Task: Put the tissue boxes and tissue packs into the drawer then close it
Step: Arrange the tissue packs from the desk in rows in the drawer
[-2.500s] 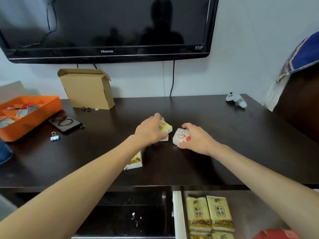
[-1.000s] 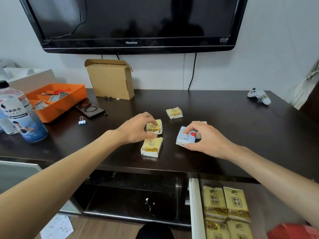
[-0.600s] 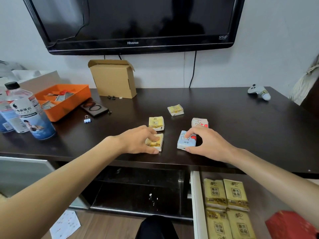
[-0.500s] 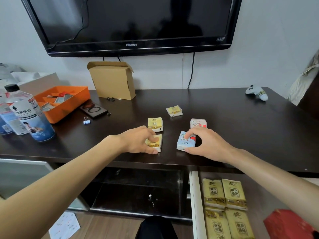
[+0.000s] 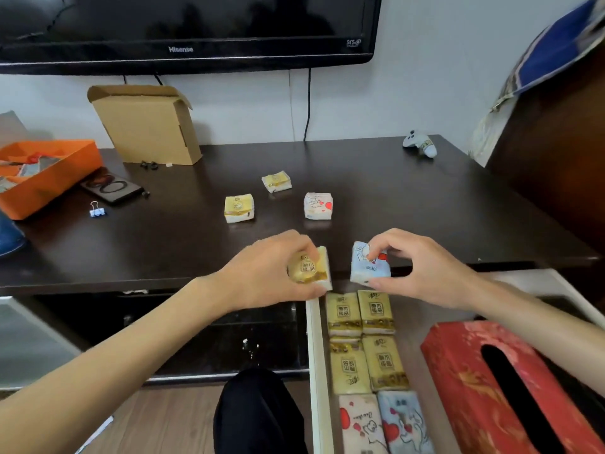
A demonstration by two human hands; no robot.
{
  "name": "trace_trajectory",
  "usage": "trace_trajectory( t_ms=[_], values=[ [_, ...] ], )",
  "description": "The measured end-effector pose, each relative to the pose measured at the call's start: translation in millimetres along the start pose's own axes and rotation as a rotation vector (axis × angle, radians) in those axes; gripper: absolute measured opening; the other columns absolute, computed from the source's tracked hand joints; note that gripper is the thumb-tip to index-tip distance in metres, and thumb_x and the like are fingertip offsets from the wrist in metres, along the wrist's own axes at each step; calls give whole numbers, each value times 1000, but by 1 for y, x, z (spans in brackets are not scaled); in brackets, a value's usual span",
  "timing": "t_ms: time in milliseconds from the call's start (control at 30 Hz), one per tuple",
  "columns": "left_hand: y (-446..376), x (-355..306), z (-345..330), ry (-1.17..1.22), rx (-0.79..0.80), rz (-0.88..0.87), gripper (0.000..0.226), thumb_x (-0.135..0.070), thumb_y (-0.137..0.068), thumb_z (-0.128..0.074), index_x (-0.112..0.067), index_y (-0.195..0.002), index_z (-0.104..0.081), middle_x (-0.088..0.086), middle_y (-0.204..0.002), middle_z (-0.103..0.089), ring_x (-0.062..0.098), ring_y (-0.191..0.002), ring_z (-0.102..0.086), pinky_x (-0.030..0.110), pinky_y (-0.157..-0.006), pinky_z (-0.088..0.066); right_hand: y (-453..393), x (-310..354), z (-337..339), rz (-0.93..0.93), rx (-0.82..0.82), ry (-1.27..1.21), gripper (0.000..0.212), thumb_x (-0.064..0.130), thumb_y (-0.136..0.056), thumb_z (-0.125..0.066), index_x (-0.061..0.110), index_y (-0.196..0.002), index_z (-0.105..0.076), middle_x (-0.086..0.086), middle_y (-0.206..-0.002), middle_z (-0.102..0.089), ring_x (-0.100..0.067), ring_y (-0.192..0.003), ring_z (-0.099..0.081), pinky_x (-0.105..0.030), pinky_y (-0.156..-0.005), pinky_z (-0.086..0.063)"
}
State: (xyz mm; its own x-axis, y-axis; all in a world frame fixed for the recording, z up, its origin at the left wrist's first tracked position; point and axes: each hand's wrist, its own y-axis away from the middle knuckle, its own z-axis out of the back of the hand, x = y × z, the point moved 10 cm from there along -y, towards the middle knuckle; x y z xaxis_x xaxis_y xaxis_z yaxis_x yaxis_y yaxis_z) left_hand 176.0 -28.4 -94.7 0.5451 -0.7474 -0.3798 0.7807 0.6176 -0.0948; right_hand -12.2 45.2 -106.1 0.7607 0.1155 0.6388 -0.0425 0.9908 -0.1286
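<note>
My left hand (image 5: 271, 273) grips a yellow tissue pack (image 5: 311, 268) just past the desk's front edge, above the left wall of the open drawer (image 5: 316, 355). My right hand (image 5: 422, 267) holds a light-blue tissue pack (image 5: 368, 265) over the drawer's back end. Inside the drawer lie several yellow packs (image 5: 360, 311), two cartoon-printed packs (image 5: 386, 424) and a red tissue box (image 5: 510, 388). On the dark desk (image 5: 393, 198) remain two yellow packs (image 5: 239, 208) (image 5: 276, 181) and a white pack with red hearts (image 5: 317, 205).
A cardboard box (image 5: 147, 124) stands at the desk's back under the TV (image 5: 183, 27). An orange tray (image 5: 45, 175), a phone (image 5: 111, 190) and a binder clip (image 5: 97, 209) are at the left. A white controller (image 5: 420, 143) lies back right. My dark-clad knee (image 5: 258, 414) is below.
Both hands lifted their packs off the desk and drew them toward me, over the drawer. The view tilted down and right, showing more of the drawer.
</note>
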Motion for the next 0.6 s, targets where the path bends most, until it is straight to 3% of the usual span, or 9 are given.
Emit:
trace_trajectory(
  t_ms=[100,200,267,367,600],
  values=[
    [22,-47,-41,-54,47,-102,53,-78,-70,-59,-41,-108,-53,-20,-105,-55,3,-96,-53,32,-78,-51,46,-3,-7,3,22,32,35,49,-77,-80,42,-106,-62,19,-124,-62,-10,-120,-61,-45,-101,-53],
    [35,-73,-84,-172,87,-172,56,-68,-77,-61,-32,-118,-54,-14,-117,-53,8,-106,-49,27,-83,-44,77,-11,-29,-40,108,113,39,47,-77,-77,46,-109,-54,24,-124,-56,-6,-118,-57,-38,-97,-51],
    [38,-79,-102,-231,88,-182,56,-65,-79,-61,-29,-121,-53,-12,-120,-53,10,-108,-49,28,-88,-42,87,-16,-46,-59,181,193,42,43,-77,-75,47,-109,-48,26,-121,-50,0,-111,-55,-32,-88,-51],
    [40,-82,-116,-299,75,-182,57,-64,-81,-59,-26,-123,-53,-8,-125,-54,14,-113,-50,33,-95,-42,92,-17,-64,-42,237,298,43,38,-79,-75,47,-102,-40,30,-110,-41,16,-99,-45,-20,-65,-38],
    [45,-78,-131,-407,56,-171,58,-67,-83,-55,-23,-121,-54,-3,-121,-58,19,-112,-52,37,-98,-35,92,-21,-81,-39,250,323,37,36,-79,-75,43,-92,-41,27,-108,-36,15,-96,-42,-22,-58,-34]
  ],
)
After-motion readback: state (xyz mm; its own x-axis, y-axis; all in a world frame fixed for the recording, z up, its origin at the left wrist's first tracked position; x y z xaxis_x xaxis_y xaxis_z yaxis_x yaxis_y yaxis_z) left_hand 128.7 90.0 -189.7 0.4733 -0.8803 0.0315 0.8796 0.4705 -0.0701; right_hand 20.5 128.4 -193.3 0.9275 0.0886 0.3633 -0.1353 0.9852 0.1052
